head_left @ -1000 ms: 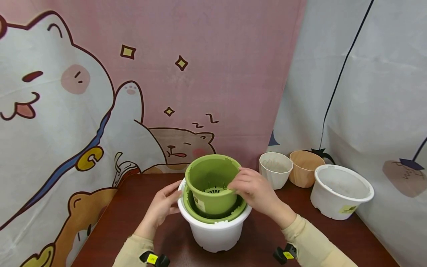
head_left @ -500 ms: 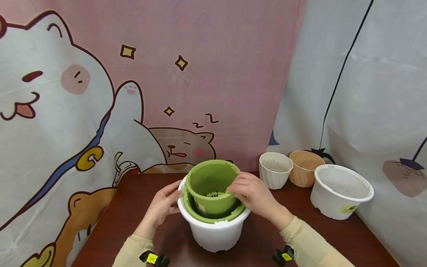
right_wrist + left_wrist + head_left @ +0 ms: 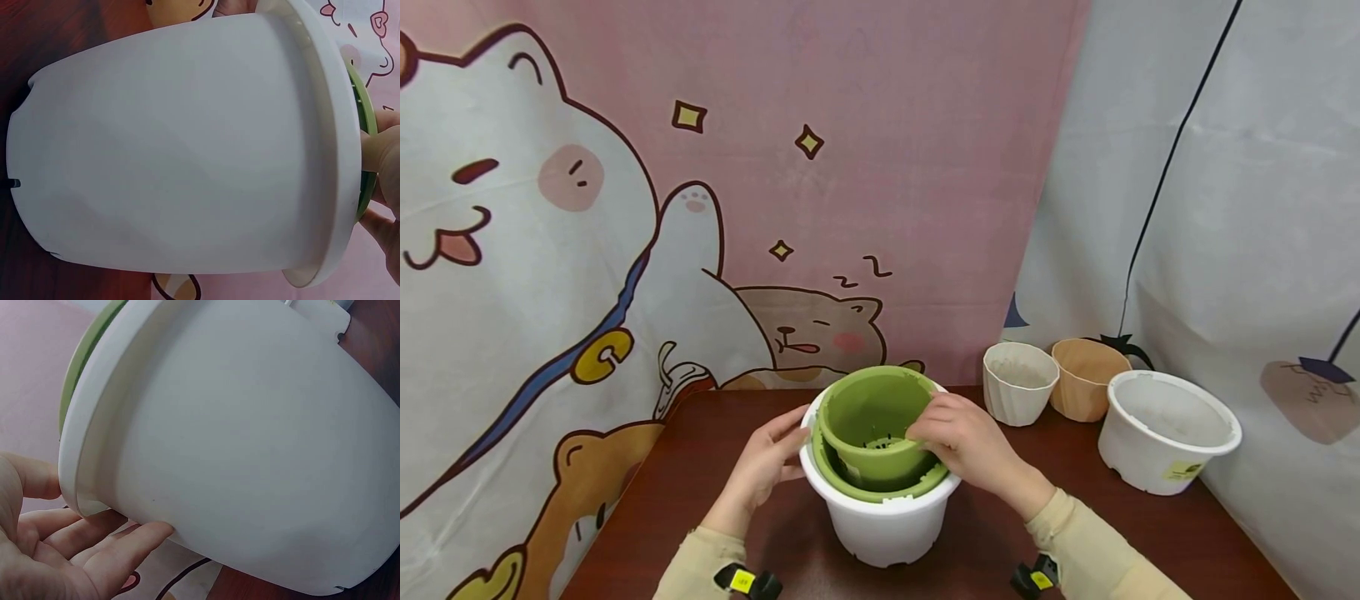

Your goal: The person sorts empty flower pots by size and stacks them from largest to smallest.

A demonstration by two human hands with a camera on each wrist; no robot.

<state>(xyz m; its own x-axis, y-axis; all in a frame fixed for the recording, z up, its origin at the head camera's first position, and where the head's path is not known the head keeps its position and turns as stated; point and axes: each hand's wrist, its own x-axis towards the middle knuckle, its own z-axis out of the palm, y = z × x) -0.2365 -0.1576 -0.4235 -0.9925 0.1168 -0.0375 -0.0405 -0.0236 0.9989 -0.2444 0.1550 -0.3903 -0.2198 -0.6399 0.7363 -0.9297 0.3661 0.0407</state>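
Inner green pot [image 3: 874, 427], lower now

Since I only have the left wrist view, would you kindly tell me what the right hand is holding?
Observer: The right hand holds the smaller green pot by its rim.
Operator: Thank you. Where is the bottom of that pot?
Observer: Inside the larger green pot, with the smaller pot's rim standing above it.
Operator: And what does the head view show off to the right?
Observer: A peach pot stands between a small white pot and a wide white pot.
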